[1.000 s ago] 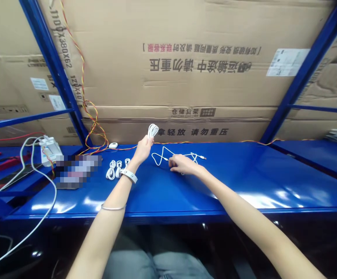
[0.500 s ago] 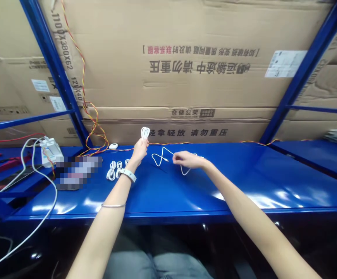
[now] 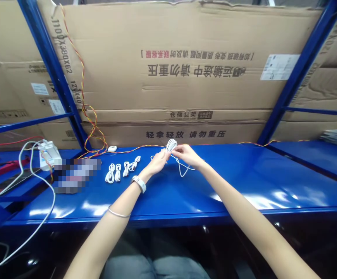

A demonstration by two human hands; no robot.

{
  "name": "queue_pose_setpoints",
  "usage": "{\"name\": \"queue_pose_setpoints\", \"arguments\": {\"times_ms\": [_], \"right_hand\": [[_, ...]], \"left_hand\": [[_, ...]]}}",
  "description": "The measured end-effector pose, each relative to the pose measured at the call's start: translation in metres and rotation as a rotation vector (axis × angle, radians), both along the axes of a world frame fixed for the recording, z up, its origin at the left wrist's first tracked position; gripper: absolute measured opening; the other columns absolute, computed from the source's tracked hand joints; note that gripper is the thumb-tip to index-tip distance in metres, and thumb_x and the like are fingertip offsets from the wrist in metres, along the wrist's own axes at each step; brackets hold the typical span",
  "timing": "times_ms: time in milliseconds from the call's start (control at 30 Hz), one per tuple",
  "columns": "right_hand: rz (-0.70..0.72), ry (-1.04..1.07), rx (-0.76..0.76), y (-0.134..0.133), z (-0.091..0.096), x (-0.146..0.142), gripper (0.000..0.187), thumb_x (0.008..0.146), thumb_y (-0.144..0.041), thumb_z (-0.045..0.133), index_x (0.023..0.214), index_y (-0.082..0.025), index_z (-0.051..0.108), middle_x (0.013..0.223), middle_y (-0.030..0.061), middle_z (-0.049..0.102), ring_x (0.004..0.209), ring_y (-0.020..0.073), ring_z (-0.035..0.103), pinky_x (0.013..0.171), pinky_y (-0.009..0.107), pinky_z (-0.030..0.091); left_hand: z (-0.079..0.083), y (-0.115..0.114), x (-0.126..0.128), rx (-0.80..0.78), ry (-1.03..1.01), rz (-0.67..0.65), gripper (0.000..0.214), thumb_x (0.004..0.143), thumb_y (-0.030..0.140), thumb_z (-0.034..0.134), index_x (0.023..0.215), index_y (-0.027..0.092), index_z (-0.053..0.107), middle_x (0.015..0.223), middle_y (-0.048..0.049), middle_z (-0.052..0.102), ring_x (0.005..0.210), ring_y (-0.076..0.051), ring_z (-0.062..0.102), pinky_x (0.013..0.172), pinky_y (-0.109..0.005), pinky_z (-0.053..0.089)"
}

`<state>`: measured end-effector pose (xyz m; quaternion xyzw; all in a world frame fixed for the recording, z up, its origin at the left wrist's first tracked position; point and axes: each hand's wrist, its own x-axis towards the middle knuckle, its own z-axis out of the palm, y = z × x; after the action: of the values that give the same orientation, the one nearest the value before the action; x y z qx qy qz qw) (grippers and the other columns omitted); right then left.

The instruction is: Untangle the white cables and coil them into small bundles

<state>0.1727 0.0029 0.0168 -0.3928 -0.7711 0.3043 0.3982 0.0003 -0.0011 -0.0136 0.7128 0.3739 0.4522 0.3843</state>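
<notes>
**My left hand (image 3: 157,163) and right hand (image 3: 186,154) pinch a coiled white cable (image 3: 171,145).**
4 white cable bundles (image 3: 117,172) lie to my left on the blue steel bench (image 3: 186,201).

White cable (image 3: 171,145), wound at one end into a small upright coil held between the hands (image 3: 176,155); its slack forms a loop on the blue desk (image 3: 186,197). Left: four bundled white cables (image 3: 122,170), side by side.

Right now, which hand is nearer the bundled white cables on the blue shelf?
Left. The left hand is just right of the bundled white cables, not touching them. The right hand is farther right, beyond the left hand, with both at the white cable loop.
</notes>
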Motion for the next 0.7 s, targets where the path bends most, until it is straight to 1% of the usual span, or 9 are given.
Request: {"name": "queue_pose_setpoints", "arguments": {"times_ms": [100,200,267,333,433,533,600,633,700], "right_hand": [[0.039,0.021,-0.071,-0.003,0.001,0.000,0.033,0.073,-0.046,0.061,0.071,-0.013,0.062,0.059,-0.0008,0.053,0.055,0.0100,0.042,0.053,0.024,0.032],[0.042,0.045,-0.088,-0.006,0.002,-0.002,0.035,0.072,-0.047,0.063,0.068,-0.013,0.061,0.056,-0.0017,0.051,0.053,0.0090,0.040,0.052,0.024,0.030],[0.037,0.079,-0.089,-0.006,0.003,-0.002,0.036,0.071,-0.048,0.065,0.070,-0.013,0.062,0.059,-0.0004,0.054,0.054,0.0093,0.042,0.052,0.024,0.032],[0.023,0.110,-0.093,-0.004,0.004,0.001,0.037,0.070,-0.050,0.066,0.073,-0.013,0.063,0.063,0.0014,0.058,0.055,0.0104,0.047,0.053,0.024,0.036],[-0.069,0.134,-0.014,0.002,0.010,0.012,0.034,0.074,-0.048,0.065,0.080,-0.015,0.064,0.069,0.0028,0.061,0.059,0.0129,0.053,0.056,0.026,0.043],[-0.127,0.161,0.218,0.005,0.017,0.024,0.030,0.081,-0.039,0.060,0.102,-0.018,0.063,0.088,0.0051,0.064,0.070,0.0149,0.058,0.069,0.030,0.050],[-0.039,0.103,0.330,0.003,0.020,0.027,0.037,0.085,-0.035,0.057,0.120,-0.022,0.059,0.114,0.0079,0.060,0.085,0.0167,0.061,0.080,0.034,0.051],[0.025,0.042,0.361,0.001,0.021,0.027,0.039,0.086,-0.033,0.055,0.124,-0.024,0.058,0.123,0.0087,0.056,0.095,0.0184,0.060,0.085,0.035,0.051],[0.112,-0.093,0.404,-0.001,0.021,0.025,0.032,0.088,-0.032,0.054,0.117,-0.025,0.065,0.130,0.0093,0.051,0.112,0.0225,0.056,0.094,0.039,0.047]], "left_hand": [[0.000,0.000,0.001,0.055,0.103,0.047,0.040,0.090,0.055,0.044,0.077,0.018,0.053,0.071,-0.0022,0.054,0.063,-0.013,0.047,0.058,-0.026,0.041],[0.003,-0.002,0.005,0.035,0.086,0.059,0.041,0.092,0.053,0.041,0.080,0.016,0.054,0.074,-0.0025,0.055,0.067,-0.013,0.049,0.063,-0.026,0.042],[0.006,-0.004,0.008,-0.042,0.026,0.043,0.040,0.091,0.054,0.041,0.083,0.016,0.054,0.069,-0.0003,0.051,0.062,-0.011,0.045,0.058,-0.023,0.039],[0.010,-0.007,0.009,-0.147,-0.043,0.005,0.039,0.089,0.055,0.043,0.081,0.017,0.050,0.063,0.0031,0.043,0.053,-0.008,0.037,0.049,-0.020,0.030],[0.018,-0.011,0.006,-0.258,-0.128,-0.108,0.039,0.087,0.055,0.046,0.076,0.018,0.044,0.058,0.0072,0.030,0.045,-0.005,0.023,0.044,-0.019,0.016],[0.026,-0.018,0.000,-0.289,-0.151,-0.315,0.039,0.086,0.054,0.050,0.074,0.018,0.042,0.058,0.0079,0.025,0.045,-0.004,0.018,0.044,-0.019,0.011],[0.030,-0.023,-0.002,-0.316,-0.110,-0.461,0.040,0.086,0.054,0.051,0.073,0.017,0.042,0.059,0.0075,0.025,0.047,-0.004,0.018,0.045,-0.020,0.011],[0.031,-0.026,-0.003,-0.334,-0.080,-0.515,0.041,0.086,0.054,0.051,0.072,0.017,0.041,0.059,0.0073,0.024,0.047,-0.004,0.018,0.045,-0.020,0.010],[0.032,-0.029,-0.002,-0.360,-0.029,-0.572,0.042,0.085,0.055,0.052,0.071,0.017,0.040,0.060,0.0071,0.024,0.048,-0.004,0.017,0.045,-0.020,0.010]]}}
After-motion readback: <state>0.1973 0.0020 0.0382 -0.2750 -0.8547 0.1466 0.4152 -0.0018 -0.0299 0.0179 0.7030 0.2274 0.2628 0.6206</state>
